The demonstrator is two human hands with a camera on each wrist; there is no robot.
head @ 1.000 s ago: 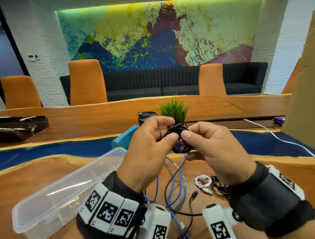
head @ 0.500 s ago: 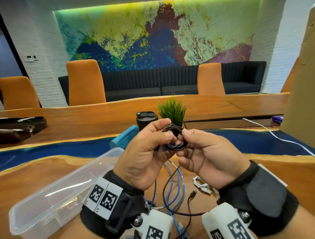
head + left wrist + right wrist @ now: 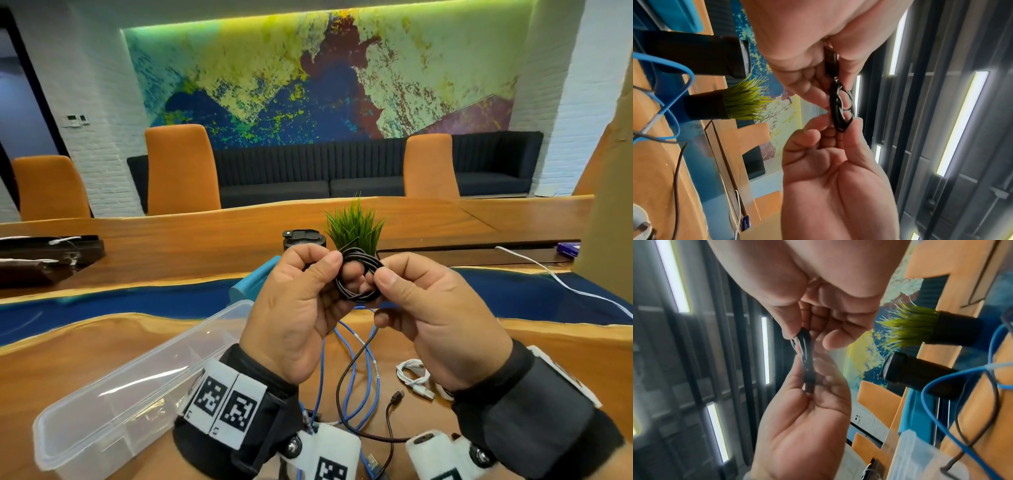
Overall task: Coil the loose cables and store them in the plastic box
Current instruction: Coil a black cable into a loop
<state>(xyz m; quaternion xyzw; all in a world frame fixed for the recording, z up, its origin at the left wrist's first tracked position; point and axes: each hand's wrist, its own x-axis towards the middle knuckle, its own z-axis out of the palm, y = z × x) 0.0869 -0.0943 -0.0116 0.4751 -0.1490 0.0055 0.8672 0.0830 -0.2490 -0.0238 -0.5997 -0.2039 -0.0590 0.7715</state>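
A small coil of black cable [image 3: 359, 274] is held up above the table between both hands. My left hand [image 3: 337, 270] pinches its left side with thumb and fingers. On its right side my right hand [image 3: 382, 279] pinches it. The loose black tail [image 3: 346, 373] hangs down to the table and ends in a plug [image 3: 397, 397]. In the left wrist view the coil [image 3: 840, 105] shows edge-on between the fingers; the right wrist view shows the coil [image 3: 804, 350] the same way. The clear plastic box [image 3: 137, 387] lies open at lower left.
A loose blue cable [image 3: 363, 370] and a bundled white cable [image 3: 414, 377] lie on the wooden table under the hands. Behind them stand a potted grass plant [image 3: 354, 226], a black cup [image 3: 303, 240] and a teal object [image 3: 253, 284]. A white cord [image 3: 565, 284] runs along the right.
Both hands have lifted the black coil a little and turned it so its ring faces me. The grips on both sides are kept.
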